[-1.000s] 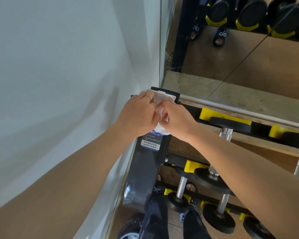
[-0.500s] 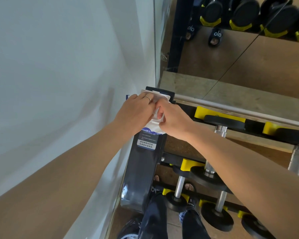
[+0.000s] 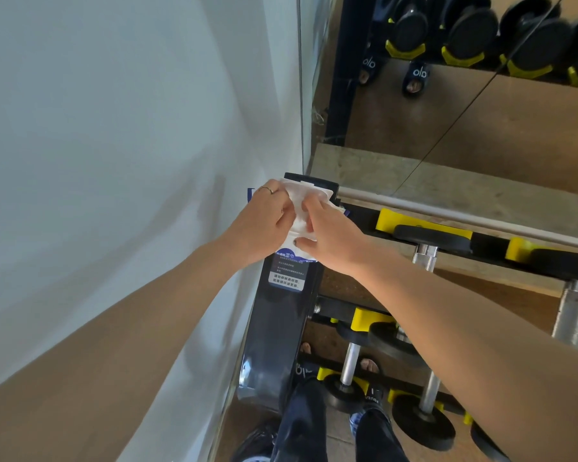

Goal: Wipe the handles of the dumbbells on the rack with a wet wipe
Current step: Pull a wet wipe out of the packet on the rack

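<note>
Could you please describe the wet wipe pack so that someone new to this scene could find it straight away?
Start at the black dumbbell rack against the white wall; its upright post ends beside the mirror. The wet wipe pack sits on top of that post, under the left hand and right hand. It is the only white, soft thing among black and yellow metal.

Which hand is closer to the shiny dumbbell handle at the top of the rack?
The right hand. It holds the wipe pack just left of the shiny handle; the left hand is on the pack's far side, farther away.

Pale wall at left meets a mirror, wooden floor.
</note>
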